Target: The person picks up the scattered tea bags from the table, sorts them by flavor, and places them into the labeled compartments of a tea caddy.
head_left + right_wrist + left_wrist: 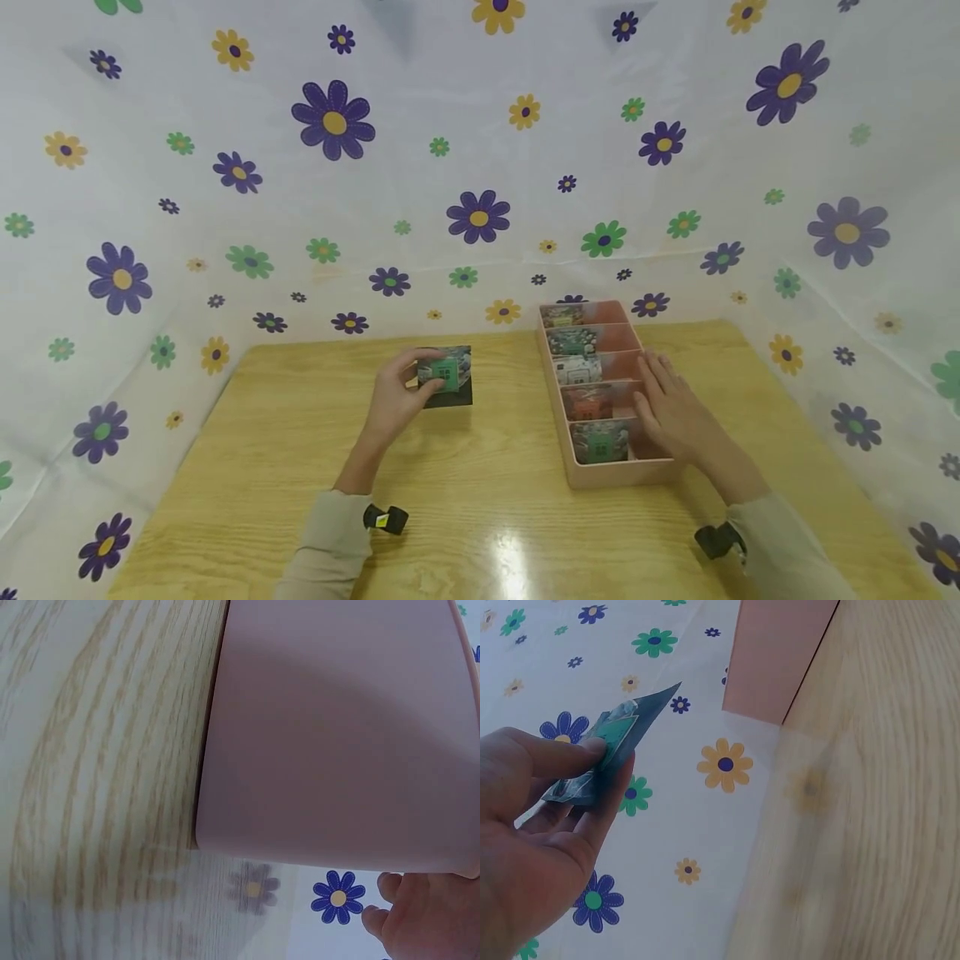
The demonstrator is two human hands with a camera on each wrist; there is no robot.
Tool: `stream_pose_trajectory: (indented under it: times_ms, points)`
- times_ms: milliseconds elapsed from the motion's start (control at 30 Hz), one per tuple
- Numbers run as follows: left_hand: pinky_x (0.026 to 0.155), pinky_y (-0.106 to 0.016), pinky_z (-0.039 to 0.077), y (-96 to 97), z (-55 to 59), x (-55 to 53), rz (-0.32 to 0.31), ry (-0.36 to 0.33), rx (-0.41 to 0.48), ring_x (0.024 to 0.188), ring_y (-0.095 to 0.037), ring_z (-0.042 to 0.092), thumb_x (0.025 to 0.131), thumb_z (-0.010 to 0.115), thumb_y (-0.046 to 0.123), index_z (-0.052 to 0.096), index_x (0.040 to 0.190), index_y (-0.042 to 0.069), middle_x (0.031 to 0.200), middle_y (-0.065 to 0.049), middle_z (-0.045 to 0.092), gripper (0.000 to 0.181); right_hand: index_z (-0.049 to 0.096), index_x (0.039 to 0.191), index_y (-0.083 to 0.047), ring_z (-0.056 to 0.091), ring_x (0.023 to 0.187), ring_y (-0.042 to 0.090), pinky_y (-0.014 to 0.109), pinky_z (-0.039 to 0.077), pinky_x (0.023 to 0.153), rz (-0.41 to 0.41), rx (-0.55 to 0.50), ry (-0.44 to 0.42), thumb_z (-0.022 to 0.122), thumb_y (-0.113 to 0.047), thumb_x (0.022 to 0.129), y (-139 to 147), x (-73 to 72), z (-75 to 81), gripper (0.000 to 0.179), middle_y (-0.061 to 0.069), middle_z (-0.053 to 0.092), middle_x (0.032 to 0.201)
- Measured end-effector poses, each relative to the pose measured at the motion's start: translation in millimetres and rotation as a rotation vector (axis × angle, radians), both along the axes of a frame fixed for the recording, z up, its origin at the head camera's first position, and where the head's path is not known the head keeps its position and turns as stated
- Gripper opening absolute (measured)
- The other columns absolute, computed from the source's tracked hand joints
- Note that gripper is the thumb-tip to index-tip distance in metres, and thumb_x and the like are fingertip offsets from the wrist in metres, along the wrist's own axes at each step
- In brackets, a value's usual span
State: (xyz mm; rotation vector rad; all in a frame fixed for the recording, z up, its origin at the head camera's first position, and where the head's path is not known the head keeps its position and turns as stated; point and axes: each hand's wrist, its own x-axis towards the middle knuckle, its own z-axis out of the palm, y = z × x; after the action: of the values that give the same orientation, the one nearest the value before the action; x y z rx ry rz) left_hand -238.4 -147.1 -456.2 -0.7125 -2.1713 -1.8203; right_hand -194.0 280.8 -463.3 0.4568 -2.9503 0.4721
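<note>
Between thumb and fingers, my left hand point(392, 393) pinches a small flat packet point(459, 394), dark with a green label, above the table left of the box. Seen edge-on in the left wrist view, the packet point(622, 739) has the thumb on its label and fingers behind it. A pink divided box point(621, 476) stands to the right. My right hand point(678, 421) rests along its right side, fingers extended over the rim. Packets stand in the box's compartments, including a green-labelled packet point(600, 442) at the front and a red-labelled packet point(588, 403) behind it.
The wooden table point(480, 492) is bordered by a white flowered cloth point(420, 192) at the back and sides. Farther back in the box are a white packet point(579, 369) and dark packets point(572, 341). Dark straps circle both wrists.
</note>
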Motion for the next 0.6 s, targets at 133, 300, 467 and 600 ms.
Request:
stream_pose_trajectory:
  times_ms: [133,300,467,600]
  points:
    - [0.075,-0.032,0.062,8.3,0.5,2.9,-0.003,-0.006,-0.015,0.110,-0.045,0.066,0.088,0.073,-0.012,0.067,0.123,-0.002,0.128,-0.022,0.061,0.036,0.021,0.156,0.013,0.012,0.152,0.050,0.068,0.021,0.116,0.001,-0.015,-0.008,0.038,-0.024,0.109,-1,0.5,0.0,0.063,0.032,0.014,0.165]
    - [0.072,-0.034,0.062,21.1,1.9,5.6,0.025,0.020,-0.062,0.107,-0.044,0.067,0.086,0.073,-0.015,0.068,0.121,-0.004,0.126,-0.023,0.063,0.037,0.021,0.157,0.013,0.011,0.152,0.050,0.069,0.022,0.116,0.004,-0.013,-0.017,0.037,-0.024,0.109,0,0.1,-0.8,0.063,0.032,0.014,0.165]
    - [0.071,-0.031,0.062,35.4,2.4,8.3,0.011,-0.010,-0.062,0.104,-0.045,0.067,0.087,0.072,-0.016,0.066,0.120,-0.009,0.125,-0.026,0.064,0.035,0.022,0.156,0.014,0.012,0.152,0.050,0.068,0.022,0.116,-0.003,-0.010,-0.010,0.039,-0.023,0.108,-1,-0.2,0.8,0.062,0.033,0.015,0.164]
    - [0.074,-0.028,0.061,45.0,0.7,10.0,-0.014,-0.037,-0.027,0.103,-0.043,0.068,0.089,0.070,-0.014,0.066,0.120,-0.008,0.123,-0.026,0.064,0.032,0.022,0.156,0.014,0.012,0.152,0.050,0.068,0.021,0.116,-0.003,-0.012,-0.010,0.040,-0.022,0.108,-1,0.2,2.5,0.062,0.033,0.015,0.164]
